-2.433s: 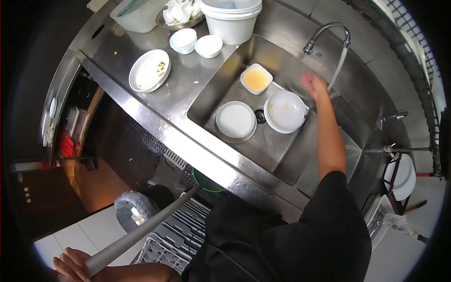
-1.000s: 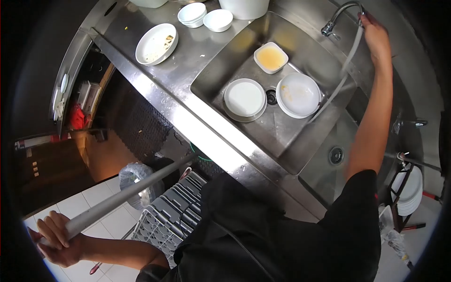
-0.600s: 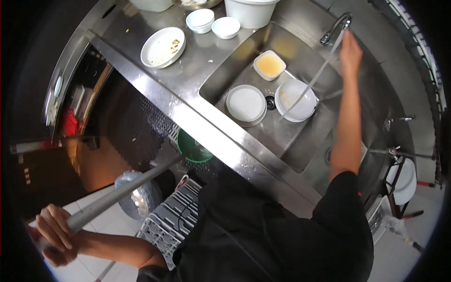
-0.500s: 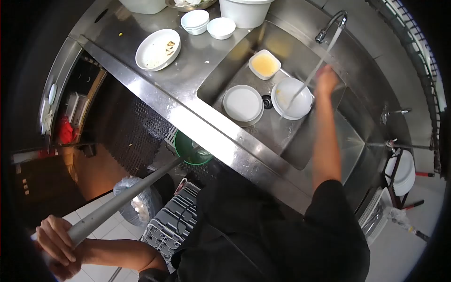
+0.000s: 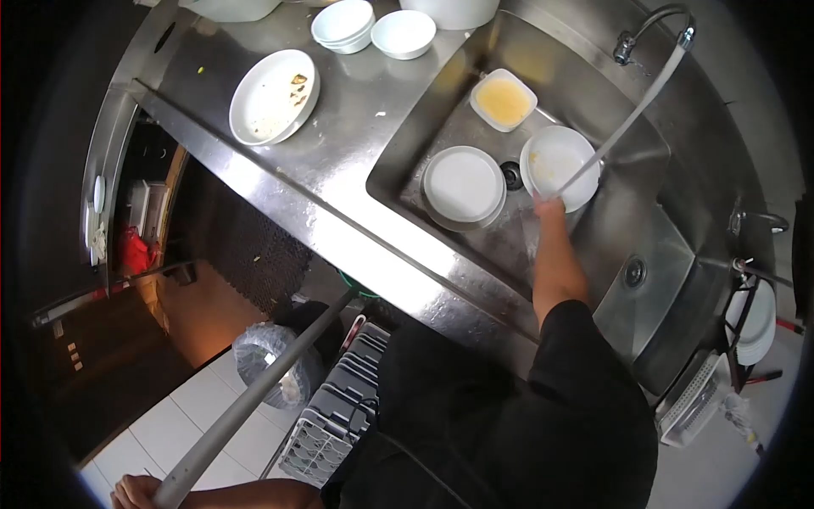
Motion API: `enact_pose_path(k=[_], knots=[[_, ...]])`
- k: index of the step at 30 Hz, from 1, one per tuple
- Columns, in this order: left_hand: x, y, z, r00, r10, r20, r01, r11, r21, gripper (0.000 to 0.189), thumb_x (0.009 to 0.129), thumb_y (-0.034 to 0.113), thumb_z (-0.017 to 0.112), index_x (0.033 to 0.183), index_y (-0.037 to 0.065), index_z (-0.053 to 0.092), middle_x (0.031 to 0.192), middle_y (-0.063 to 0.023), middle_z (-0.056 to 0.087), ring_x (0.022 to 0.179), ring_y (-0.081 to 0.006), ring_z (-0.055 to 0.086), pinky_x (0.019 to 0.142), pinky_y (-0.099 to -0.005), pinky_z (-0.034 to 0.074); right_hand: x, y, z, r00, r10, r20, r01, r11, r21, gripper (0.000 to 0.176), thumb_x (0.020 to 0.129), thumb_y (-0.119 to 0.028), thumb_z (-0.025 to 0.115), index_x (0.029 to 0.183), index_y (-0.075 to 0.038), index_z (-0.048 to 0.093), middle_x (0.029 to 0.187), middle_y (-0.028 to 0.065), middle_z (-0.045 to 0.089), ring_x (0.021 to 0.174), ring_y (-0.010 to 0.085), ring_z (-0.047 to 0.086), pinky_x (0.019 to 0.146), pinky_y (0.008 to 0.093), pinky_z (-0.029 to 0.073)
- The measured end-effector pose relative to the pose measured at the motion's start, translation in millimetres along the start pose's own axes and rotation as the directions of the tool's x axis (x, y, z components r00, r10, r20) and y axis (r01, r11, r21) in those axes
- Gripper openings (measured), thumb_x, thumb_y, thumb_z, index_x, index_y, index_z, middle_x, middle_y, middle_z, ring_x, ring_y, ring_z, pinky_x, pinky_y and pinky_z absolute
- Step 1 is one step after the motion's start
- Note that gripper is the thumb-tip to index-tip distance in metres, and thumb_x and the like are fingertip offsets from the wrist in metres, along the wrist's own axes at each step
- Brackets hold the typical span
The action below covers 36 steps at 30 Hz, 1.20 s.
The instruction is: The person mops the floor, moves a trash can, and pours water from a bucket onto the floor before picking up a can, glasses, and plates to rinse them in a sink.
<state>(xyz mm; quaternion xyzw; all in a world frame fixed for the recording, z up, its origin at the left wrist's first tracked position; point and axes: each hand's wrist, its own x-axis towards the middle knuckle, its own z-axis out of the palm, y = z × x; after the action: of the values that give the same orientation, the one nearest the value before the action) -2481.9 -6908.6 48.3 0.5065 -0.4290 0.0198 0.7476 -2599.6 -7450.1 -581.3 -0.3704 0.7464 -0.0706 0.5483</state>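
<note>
My left hand [image 5: 136, 490], at the lower left, is wrapped round a long grey pole [image 5: 246, 403] that slants up toward the counter's underside. My right hand [image 5: 549, 207] is closed at the near rim of a white bowl [image 5: 551, 161] in the steel sink [image 5: 398, 161]. Bits of yellowish food cling inside this bowl. A white stream from the faucet [image 5: 657, 17] runs down into it, beside my fingers. Left of the bowl sit stacked white plates [image 5: 463, 183], and behind them a square white dish [image 5: 504, 100] of yellow liquid.
On the counter [image 5: 348, 136] stand a white dish with food scraps [image 5: 270, 93], several small white bowls [image 5: 342, 24] and a white tub [image 5: 454, 10]. Below are a lined bin [image 5: 267, 356], grey racks [image 5: 339, 399] and a green bucket's rim [image 5: 360, 287]. A second basin [image 5: 653, 297] adjoins on the right.
My right hand has come down from beside the faucet stream to the bowl's near rim. My left hand and the pole's lower end have shifted down and right as the view moved.
</note>
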Motion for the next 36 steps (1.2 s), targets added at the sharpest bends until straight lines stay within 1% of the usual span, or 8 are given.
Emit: enact_pose_path(k=[3,8,9,12,15,18,21,36], knots=[[1,-4,-4,1.000,0.007,-0.017,-0.008,1.000,-0.018,0.016,0.089,0.026,0.057,0.102,0.017,0.059,0.060,0.0049,0.051,0.045,-0.0062,0.050,0.048,-0.0233,0.043,-23,-1,10,0.973,0.228,-0.020,-0.165,0.759,0.630,0.041,0.089,-0.014,0.054,0.125,0.002,0.048,0.130,0.0248,0.049,0.111,0.0375,0.053,0.084,0.0459,0.053],[20,-15,-5,0.995,-0.043,0.091,0.049,0.997,-0.061,0.024,0.092,0.025,0.054,0.113,0.015,0.058,0.064,0.0002,0.053,0.050,-0.0100,0.051,0.055,-0.0266,0.043,-112,-23,-5,0.952,0.272,-0.141,-0.050,0.593,0.804,0.031,0.089,-0.006,0.055,0.117,0.009,0.053,0.122,0.0258,0.054,0.097,0.0384,0.061,0.072,0.0451,0.061],[25,-17,-6,0.988,-0.071,0.139,0.083,0.993,-0.079,0.025,0.094,0.027,0.052,0.115,0.014,0.057,0.068,-0.0015,0.054,0.053,-0.0117,0.051,0.059,-0.0282,0.043,-125,-25,-14,0.959,0.226,-0.173,-0.014,0.646,0.763,0.030,0.089,-0.004,0.055,0.115,0.010,0.053,0.120,0.0260,0.055,0.094,0.0386,0.063,0.069,0.0449,0.063],[28,-11,-28,0.978,-0.018,-0.208,0.042,0.993,0.111,0.037,0.077,0.016,0.065,0.051,0.017,0.039,0.047,0.0039,0.044,0.042,-0.0031,0.042,0.053,-0.0162,0.037,-131,-26,-53,0.980,-0.068,-0.185,0.150,0.868,0.473,0.025,0.087,-0.003,0.054,0.107,0.011,0.057,0.110,0.0251,0.060,0.084,0.0358,0.066,0.066,0.0439,0.063],[39,-20,-37,0.980,-0.111,-0.164,0.106,0.994,-0.042,0.034,0.086,0.018,0.061,0.060,0.014,0.040,0.056,0.0017,0.041,0.051,-0.0061,0.034,0.060,-0.0231,0.033,-114,-36,-96,0.973,-0.226,-0.041,0.228,0.971,0.068,0.030,0.083,-0.003,0.055,0.108,0.012,0.057,0.106,0.0269,0.063,0.083,0.0351,0.068,0.060,0.0397,0.062],[49,-33,-44,0.986,-0.134,-0.100,0.125,0.988,-0.094,0.025,0.084,0.016,0.063,0.066,0.010,0.046,0.057,0.0020,0.042,0.047,-0.0052,0.035,0.056,-0.0217,0.032,-116,-48,-117,0.832,-0.545,-0.099,0.457,0.777,-0.433,0.025,0.080,-0.006,0.052,0.097,0.012,0.060,0.102,0.0268,0.063,0.082,0.0377,0.068,0.054,0.0459,0.061],[50,-32,-54,0.986,-0.150,-0.076,0.143,0.985,-0.096,0.027,0.084,0.016,0.063,0.064,0.012,0.046,0.058,0.0016,0.041,0.049,-0.0053,0.034,0.055,-0.0212,0.031,-192,-79,-119,0.890,-0.448,0.081,0.402,0.689,-0.603,0.028,0.078,-0.007,0.053,0.098,0.012,0.062,0.091,0.0269,0.067,0.072,0.0356,0.070,0.055,0.0402,0.058],[22,-17,-29,0.996,0.060,-0.070,-0.059,0.998,0.018,0.029,0.088,0.020,0.058,0.110,0.001,0.055,0.056,0.0037,0.044,0.041,-0.0033,0.035,0.052,-0.0197,0.032,-217,-67,-18,0.638,-0.627,0.448,0.675,0.175,-0.717,0.025,0.081,-0.005,0.049,0.093,0.009,0.066,0.099,0.0263,0.065,0.081,0.0368,0.066,0.070,0.0417,0.055]])
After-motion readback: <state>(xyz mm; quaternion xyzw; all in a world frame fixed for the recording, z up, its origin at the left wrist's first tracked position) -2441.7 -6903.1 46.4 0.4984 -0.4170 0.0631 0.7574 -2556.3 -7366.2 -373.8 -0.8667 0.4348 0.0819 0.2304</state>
